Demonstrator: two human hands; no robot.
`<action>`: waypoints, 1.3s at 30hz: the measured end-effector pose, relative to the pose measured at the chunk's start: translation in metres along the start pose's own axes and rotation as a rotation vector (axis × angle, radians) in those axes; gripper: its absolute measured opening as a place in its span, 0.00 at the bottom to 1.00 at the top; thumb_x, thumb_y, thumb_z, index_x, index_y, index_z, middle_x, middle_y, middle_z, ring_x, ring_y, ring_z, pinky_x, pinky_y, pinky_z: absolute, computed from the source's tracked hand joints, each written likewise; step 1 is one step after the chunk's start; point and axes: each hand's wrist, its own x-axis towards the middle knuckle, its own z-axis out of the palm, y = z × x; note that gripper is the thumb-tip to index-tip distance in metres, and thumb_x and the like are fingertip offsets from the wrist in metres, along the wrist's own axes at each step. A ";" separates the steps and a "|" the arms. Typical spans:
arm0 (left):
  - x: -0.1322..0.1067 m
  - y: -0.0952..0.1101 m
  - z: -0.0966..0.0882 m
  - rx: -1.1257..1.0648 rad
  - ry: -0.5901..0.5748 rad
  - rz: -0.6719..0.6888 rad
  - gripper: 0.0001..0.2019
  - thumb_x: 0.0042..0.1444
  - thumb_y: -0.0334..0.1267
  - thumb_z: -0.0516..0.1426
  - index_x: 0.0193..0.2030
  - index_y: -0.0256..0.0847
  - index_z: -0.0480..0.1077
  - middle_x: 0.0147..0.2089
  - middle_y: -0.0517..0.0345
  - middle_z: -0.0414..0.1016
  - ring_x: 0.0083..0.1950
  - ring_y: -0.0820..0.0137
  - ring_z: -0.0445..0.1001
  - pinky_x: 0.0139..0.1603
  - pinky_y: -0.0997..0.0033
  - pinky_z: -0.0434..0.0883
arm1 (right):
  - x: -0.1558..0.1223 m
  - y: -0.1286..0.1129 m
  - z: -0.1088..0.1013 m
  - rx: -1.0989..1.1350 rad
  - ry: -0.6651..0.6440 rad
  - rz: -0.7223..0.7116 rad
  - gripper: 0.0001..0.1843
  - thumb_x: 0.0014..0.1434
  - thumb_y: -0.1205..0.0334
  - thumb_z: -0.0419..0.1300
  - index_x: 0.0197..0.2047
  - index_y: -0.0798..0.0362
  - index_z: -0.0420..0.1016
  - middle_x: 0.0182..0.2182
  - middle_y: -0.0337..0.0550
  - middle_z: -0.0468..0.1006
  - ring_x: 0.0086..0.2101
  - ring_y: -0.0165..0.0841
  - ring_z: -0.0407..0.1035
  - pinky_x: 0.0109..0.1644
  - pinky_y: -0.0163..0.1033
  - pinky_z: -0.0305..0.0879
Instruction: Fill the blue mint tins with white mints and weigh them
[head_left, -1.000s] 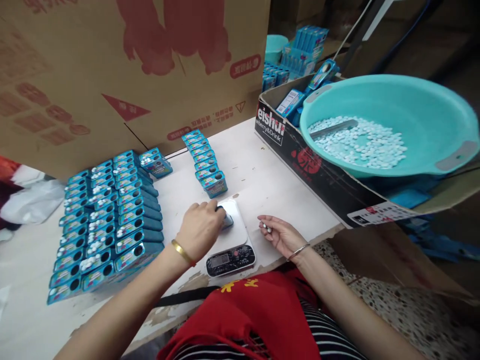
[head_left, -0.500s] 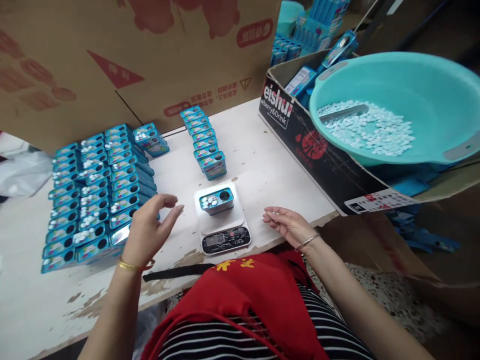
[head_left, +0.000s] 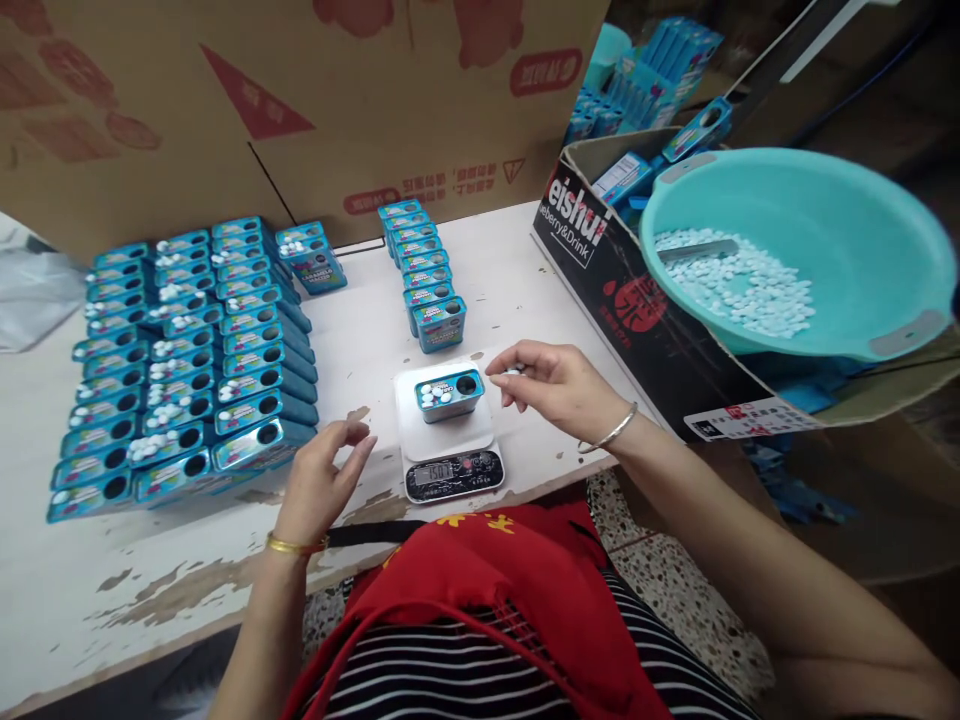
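A blue tin (head_left: 459,406) with a round dark hole in its top stands on the white kitchen scale (head_left: 409,435). Several white tablets (head_left: 433,394) lie on the tin's lid beside the hole. Just right of the tin, my right hand (head_left: 566,392) is closed in a pinch, with white tablets (head_left: 514,370) showing at its fingertips. To the left of the scale hovers my left hand (head_left: 321,482), its thumb and fingers apart and holding nothing. The scale's display is lit, its digits hard to read.
Rows of blue tins (head_left: 251,390), many topped with white tablets, fill the table's left. A shorter row (head_left: 426,275) stands behind the scale. At right, a turquoise basin (head_left: 832,210) of tablets with a metal scoop (head_left: 701,249) rests on a black carton (head_left: 600,300). Large cardboard (head_left: 420,110) backs the table.
My right hand has moved up and left, close to the tin on the scale. The scale's reading has changed. My left hand sits slightly lower and more to the right in the view, which has shifted.
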 end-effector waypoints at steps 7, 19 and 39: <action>0.000 -0.005 0.006 -0.041 -0.002 0.025 0.15 0.61 0.50 0.52 0.38 0.40 0.71 0.41 0.52 0.78 0.47 0.63 0.76 0.46 0.66 0.72 | 0.026 -0.018 0.021 -0.584 -0.135 -0.196 0.09 0.55 0.76 0.56 0.34 0.55 0.75 0.33 0.42 0.74 0.34 0.30 0.67 0.42 0.37 0.64; -0.003 -0.018 0.014 -0.037 -0.023 0.048 0.14 0.61 0.49 0.53 0.38 0.40 0.71 0.38 0.55 0.77 0.39 0.68 0.75 0.42 0.69 0.71 | 0.030 -0.027 0.029 -0.850 -0.228 -0.195 0.12 0.58 0.76 0.56 0.44 0.57 0.74 0.44 0.49 0.73 0.44 0.36 0.68 0.48 0.40 0.65; 0.003 -0.006 0.010 -0.061 0.058 0.124 0.08 0.62 0.40 0.55 0.40 0.39 0.70 0.39 0.54 0.76 0.44 0.68 0.76 0.49 0.67 0.71 | 0.009 -0.029 -0.089 -0.855 0.531 -0.405 0.13 0.60 0.57 0.62 0.42 0.59 0.77 0.35 0.49 0.78 0.31 0.31 0.69 0.35 0.37 0.65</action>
